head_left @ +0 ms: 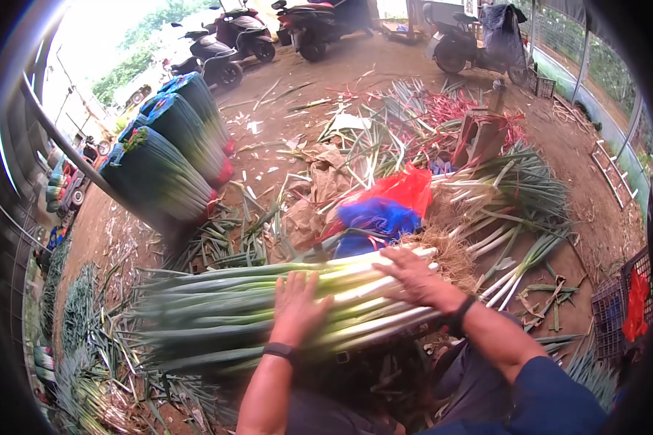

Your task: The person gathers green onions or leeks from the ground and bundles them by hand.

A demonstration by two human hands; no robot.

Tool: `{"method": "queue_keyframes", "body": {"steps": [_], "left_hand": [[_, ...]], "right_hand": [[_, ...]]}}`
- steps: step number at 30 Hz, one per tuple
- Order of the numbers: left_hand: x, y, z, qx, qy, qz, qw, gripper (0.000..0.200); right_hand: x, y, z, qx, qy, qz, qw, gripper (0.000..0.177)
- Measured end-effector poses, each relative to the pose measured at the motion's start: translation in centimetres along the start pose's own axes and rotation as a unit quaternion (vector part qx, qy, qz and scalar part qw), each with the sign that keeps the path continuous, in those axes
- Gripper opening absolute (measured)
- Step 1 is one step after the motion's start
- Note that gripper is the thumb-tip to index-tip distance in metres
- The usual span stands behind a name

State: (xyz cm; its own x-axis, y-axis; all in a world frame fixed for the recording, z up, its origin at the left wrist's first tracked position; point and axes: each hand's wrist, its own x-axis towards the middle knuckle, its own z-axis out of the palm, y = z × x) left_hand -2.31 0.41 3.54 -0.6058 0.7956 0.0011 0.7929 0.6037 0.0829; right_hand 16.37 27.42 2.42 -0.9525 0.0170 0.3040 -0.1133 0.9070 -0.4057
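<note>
A wide row of long green onions lies across my lap, green leaves to the left, white stalks and brown roots to the right. My left hand rests flat on the green part with its fingers spread. Over the white stalks lies my right hand, fingers stretched out and touching them near the root end. Blue plastic and a red plastic bag sit just beyond the row. The leaf ends at the left are blurred.
Tall wrapped bundles of green onions stand at the upper left. More loose green onions are heaped at the right, near a wooden post. Scooters are parked at the back. Dark plastic crates stand at the right edge.
</note>
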Motion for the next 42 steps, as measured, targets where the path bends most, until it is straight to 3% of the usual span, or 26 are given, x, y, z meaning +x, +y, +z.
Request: {"method": "queue_keyframes", "body": {"steps": [2, 3, 4, 6, 7, 12, 14, 20, 22, 28, 31, 38, 42], "left_hand": [[0.0, -0.1, -0.2, 0.008, -0.001, 0.002, 1.000, 0.079], [0.1, 0.0, -0.4, 0.018, 0.006, 0.011, 1.000, 0.081], [0.1, 0.1, -0.5, 0.027, 0.014, 0.021, 0.999, 0.082], [0.2, 0.2, -1.0, 0.044, 0.019, 0.029, 0.998, 0.083], [0.4, 0.3, -1.2, 0.028, 0.001, 0.024, 0.999, 0.082], [0.3, -0.4, -2.5, -0.019, -0.024, 0.061, 0.998, 0.079], [-0.6, -0.8, -1.5, 0.005, -0.001, 0.081, 0.997, 0.078], [0.1, -0.7, -0.6, 0.018, -0.034, 0.052, 0.998, 0.079], [0.7, -0.4, -0.6, 0.013, -0.038, 0.054, 0.998, 0.080], [-0.7, 1.1, -1.2, 0.017, -0.101, 0.026, 0.994, 0.081], [-0.5, 0.4, 0.2, 0.012, -0.038, 0.041, 0.998, 0.080], [0.6, 0.9, -0.7, 0.019, -0.095, 0.032, 0.995, 0.083], [0.0, 0.8, -0.2, 0.028, -0.083, 0.034, 0.996, 0.082]], "right_hand": [[1.8, -0.5, 3.5, -0.033, -0.051, 0.016, 0.998, 0.069], [2.6, -1.0, 4.6, -0.045, -0.064, 0.089, 0.993, 0.070], [2.8, -0.9, 5.0, -0.043, -0.063, 0.088, 0.993, 0.070], [2.5, -0.9, 5.7, -0.038, -0.061, 0.159, 0.985, 0.067], [2.1, -1.2, 6.1, -0.033, 0.003, 0.175, 0.984, 0.061], [0.3, -2.9, 6.2, -0.015, 0.021, 0.184, 0.983, 0.057], [-0.5, -2.1, 7.2, -0.053, 0.064, 0.122, 0.989, 0.054], [0.1, -0.3, 5.8, 0.029, -0.043, 0.196, 0.979, 0.059], [-1.4, 1.8, 4.9, -0.088, -0.040, 0.285, 0.954, 0.058], [-2.7, 2.3, 4.3, -0.032, -0.033, 0.252, 0.967, 0.052], [-2.7, 1.7, 4.5, -0.032, -0.007, 0.248, 0.968, 0.050], [-2.3, 2.3, 5.3, -0.045, 0.014, 0.256, 0.966, 0.052], [-2.1, 2.8, 5.6, -0.040, -0.011, 0.227, 0.973, 0.049]]}}
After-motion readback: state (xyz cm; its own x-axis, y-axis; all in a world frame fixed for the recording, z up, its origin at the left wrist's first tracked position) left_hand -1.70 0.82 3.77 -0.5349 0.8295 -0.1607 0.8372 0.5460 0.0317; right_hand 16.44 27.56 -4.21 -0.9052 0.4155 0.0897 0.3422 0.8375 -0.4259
